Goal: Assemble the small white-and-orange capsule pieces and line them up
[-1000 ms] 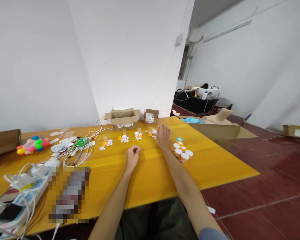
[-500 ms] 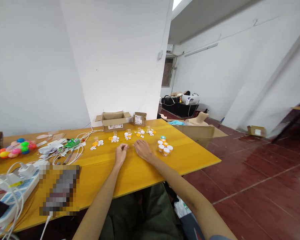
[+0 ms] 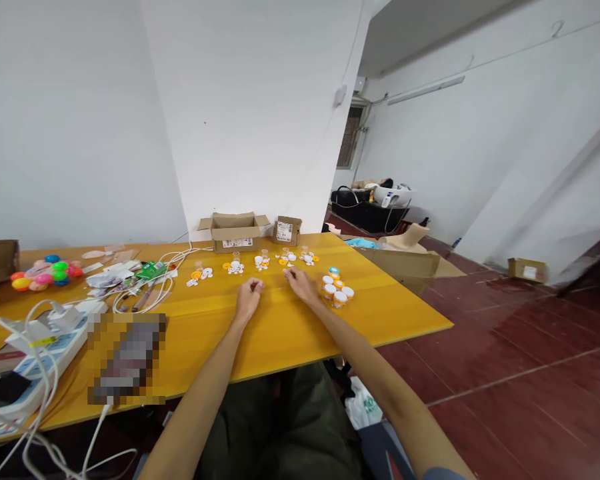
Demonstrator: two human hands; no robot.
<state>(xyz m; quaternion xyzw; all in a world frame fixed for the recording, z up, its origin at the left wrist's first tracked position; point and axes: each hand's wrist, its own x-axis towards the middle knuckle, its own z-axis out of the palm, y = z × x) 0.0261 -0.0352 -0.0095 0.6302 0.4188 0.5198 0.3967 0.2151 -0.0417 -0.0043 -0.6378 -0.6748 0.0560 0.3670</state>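
Observation:
My left hand (image 3: 249, 297) rests over the table with its fingers curled in. Whatever is between them, if anything, is too small to make out. To its right, my right hand (image 3: 300, 285) reaches toward a group of small white pieces (image 3: 291, 257) beside a small clear jar (image 3: 285, 253). Its fingertips are drawn together, and their contents cannot be seen. Similar groups stand in a row, including white discs (image 3: 235, 266) with orange rings (image 3: 197, 275). Right of my right hand is a cluster of small jars with white lids (image 3: 339, 297), orange bands and one blue lid (image 3: 334, 271).
An open cardboard box (image 3: 235, 233) and a smaller box (image 3: 287, 231) stand at the table's back. Left are colourful balls (image 3: 47, 272), tangled white cables (image 3: 167, 280), a power strip (image 3: 65, 347) and a blurred-out dark device (image 3: 133, 357). The table (image 3: 400, 313) ends at the right.
My right hand has moved forward and away from my left, its spread fingers now drawn together near the white pieces. My left hand stays curled. The view has shifted slightly.

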